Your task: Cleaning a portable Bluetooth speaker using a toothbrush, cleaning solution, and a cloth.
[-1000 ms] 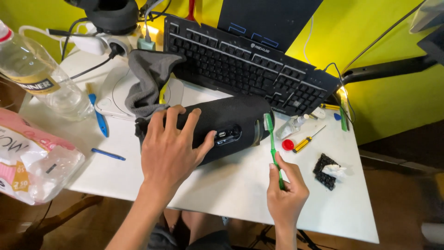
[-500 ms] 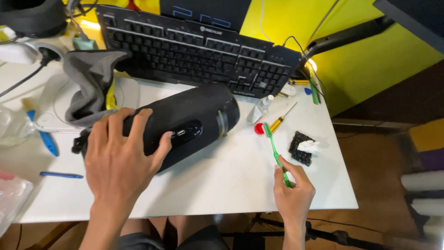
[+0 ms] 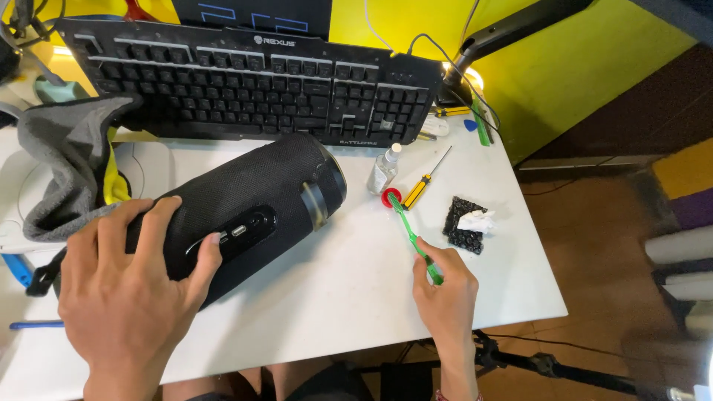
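Note:
A black cylindrical fabric-covered speaker [image 3: 252, 202] lies on its side on the white table [image 3: 349, 297]. My left hand [image 3: 130, 289] rests over its near left end, fingers spread on top, thumb beside the row of buttons. My right hand [image 3: 445, 297] grips a green toothbrush [image 3: 412, 236] by its handle. The brush head points up-left and lies beside a small red cap [image 3: 390, 197]; the brush is clear of the speaker.
A black keyboard [image 3: 245, 82] spans the back. A grey cloth [image 3: 67, 160] lies at left. A small clear bottle [image 3: 385, 169], a yellow-handled screwdriver [image 3: 423, 182], and a black pad with white tissue [image 3: 466, 221] sit right of the speaker. The table's right edge is near.
The view has shifted left-to-right and closer. My left hand stays on the speaker. My right hand has lowered the toothbrush so its head is beside the red cap.

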